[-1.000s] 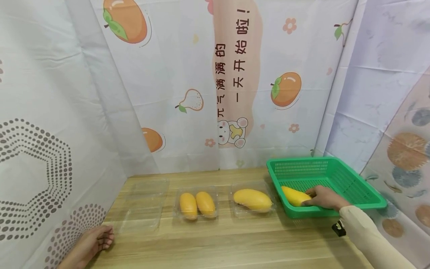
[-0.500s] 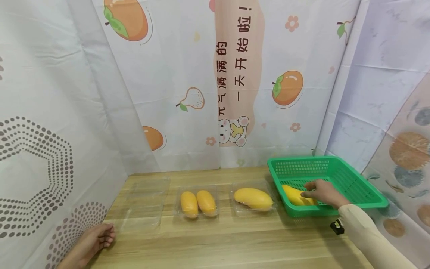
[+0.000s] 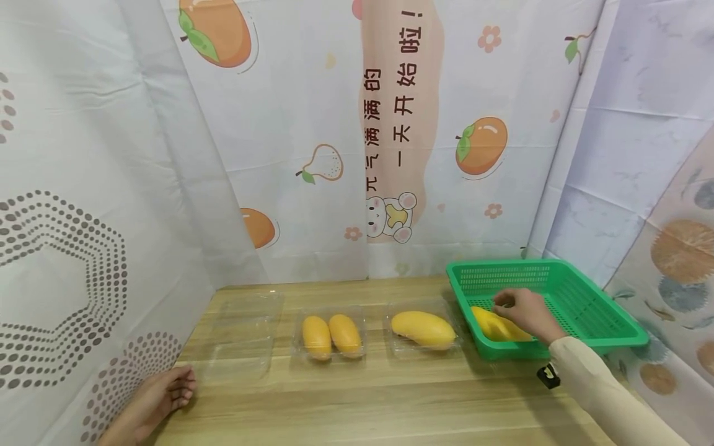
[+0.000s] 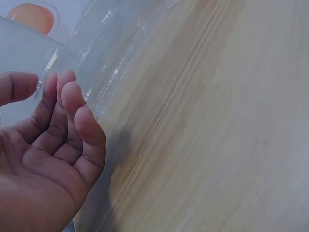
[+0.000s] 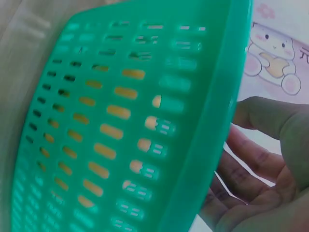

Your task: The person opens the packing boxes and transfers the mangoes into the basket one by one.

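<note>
My right hand point(image 3: 527, 311) hovers over the green basket point(image 3: 619, 328), its fingers loosely curled and holding nothing. Below it a yellow mango point(image 3: 493, 326) lies in the basket's near left part, partly covered by the hand. In the right wrist view the basket's slotted wall point(image 5: 159, 63) stands in front of the fingers point(image 5: 251, 150), with yellow showing through the slots. At the table's left edge my left hand point(image 3: 162, 399) rests half curled with nothing in it. A clear plastic box point(image 3: 237, 359) lies with its lid open just beyond the left fingers.
Two small orange-yellow mangoes point(image 3: 317, 337) sit side by side in a clear box at mid table. Right of them, one larger mango point(image 3: 424, 328) lies in another clear box. Printed curtains point(image 3: 312, 248) stand behind and at both sides of the wooden table point(image 3: 357, 402).
My right hand has let go of the mango in the basket and risen above it, shifting a little left. The mango stays in place. My left hand keeps its pose.
</note>
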`<state>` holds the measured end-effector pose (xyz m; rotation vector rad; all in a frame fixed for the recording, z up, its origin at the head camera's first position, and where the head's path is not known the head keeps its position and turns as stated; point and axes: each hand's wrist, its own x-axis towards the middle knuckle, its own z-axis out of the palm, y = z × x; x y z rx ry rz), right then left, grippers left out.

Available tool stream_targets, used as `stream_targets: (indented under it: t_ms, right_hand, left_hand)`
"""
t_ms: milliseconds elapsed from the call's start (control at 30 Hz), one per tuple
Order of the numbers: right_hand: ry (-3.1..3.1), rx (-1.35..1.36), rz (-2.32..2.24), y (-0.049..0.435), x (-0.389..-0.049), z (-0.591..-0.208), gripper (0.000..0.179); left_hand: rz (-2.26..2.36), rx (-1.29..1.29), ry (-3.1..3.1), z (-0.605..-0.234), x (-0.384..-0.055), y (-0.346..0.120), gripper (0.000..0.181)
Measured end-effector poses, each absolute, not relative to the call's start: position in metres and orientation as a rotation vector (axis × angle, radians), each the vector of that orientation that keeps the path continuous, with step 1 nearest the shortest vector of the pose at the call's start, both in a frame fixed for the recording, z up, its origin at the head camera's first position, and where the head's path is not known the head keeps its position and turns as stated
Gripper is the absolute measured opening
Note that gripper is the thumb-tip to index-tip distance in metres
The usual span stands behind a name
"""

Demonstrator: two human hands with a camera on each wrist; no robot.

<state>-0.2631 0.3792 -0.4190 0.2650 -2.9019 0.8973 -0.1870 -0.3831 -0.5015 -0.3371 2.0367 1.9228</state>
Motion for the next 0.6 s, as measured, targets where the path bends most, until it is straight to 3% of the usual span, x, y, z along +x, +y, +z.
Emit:
stream_targets:
  t_ms: [600]
  right_hand:
    - [-2.817, 0.360, 0.900, 0.342, -0.273, -0.421, 0.021]
  left_hand:
    - [1.992, -0.342, 1.980, -0.497, -0.189, -0.377, 0.048]
